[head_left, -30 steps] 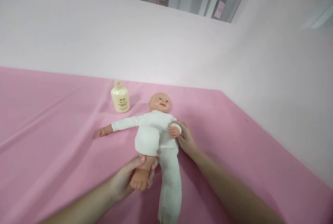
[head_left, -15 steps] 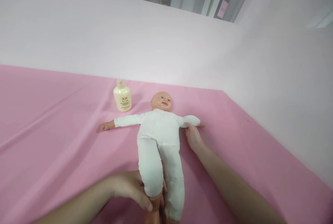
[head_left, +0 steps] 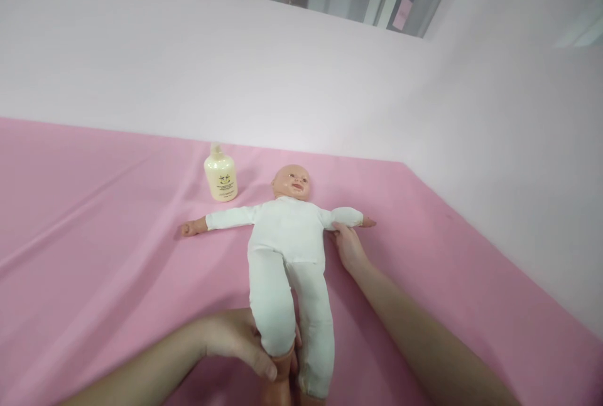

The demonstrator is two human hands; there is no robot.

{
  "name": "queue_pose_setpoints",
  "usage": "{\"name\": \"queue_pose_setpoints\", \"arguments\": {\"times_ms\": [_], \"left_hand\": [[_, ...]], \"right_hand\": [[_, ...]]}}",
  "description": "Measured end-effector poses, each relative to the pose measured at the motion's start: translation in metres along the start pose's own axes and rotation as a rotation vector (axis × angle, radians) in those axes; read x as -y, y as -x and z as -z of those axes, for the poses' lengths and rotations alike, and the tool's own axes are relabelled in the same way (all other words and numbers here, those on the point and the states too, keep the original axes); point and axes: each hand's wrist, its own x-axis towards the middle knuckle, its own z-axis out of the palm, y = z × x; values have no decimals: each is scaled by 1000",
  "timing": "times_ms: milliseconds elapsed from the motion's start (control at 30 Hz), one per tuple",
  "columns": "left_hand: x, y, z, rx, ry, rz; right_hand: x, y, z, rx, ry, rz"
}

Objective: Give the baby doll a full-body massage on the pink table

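Note:
A baby doll [head_left: 287,239] in a white suit lies on its back on the pink cloth [head_left: 94,255], arms spread and legs straight toward me. My left hand [head_left: 238,343] is closed around the lower end of the doll's left-side leg, near its foot. My right hand [head_left: 348,246] rests against the doll's side under its outstretched arm, fingers touching the sleeve. A cream lotion bottle [head_left: 220,174] stands upright just beyond the doll's other arm.
A pale pink wall [head_left: 282,73] rises behind the cloth-covered surface and turns along the right side. Glass panels and ceiling lights show above the wall.
The doll's bent leg has been pulled straight and its arm has gone from folded on the chest to stretched out sideways. My left hand moved nearer to me with the foot.

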Motion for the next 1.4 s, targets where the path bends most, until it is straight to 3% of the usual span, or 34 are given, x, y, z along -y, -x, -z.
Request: {"name": "queue_pose_setpoints", "arguments": {"times_ms": [433,1400], "left_hand": [[0,1,-1,-22,-14,-10],[2,1,2,-38,-44,-12]], "right_hand": [[-9,-2,6,-51,104,-24],[-7,-1,4,-54,111,-20]]}}
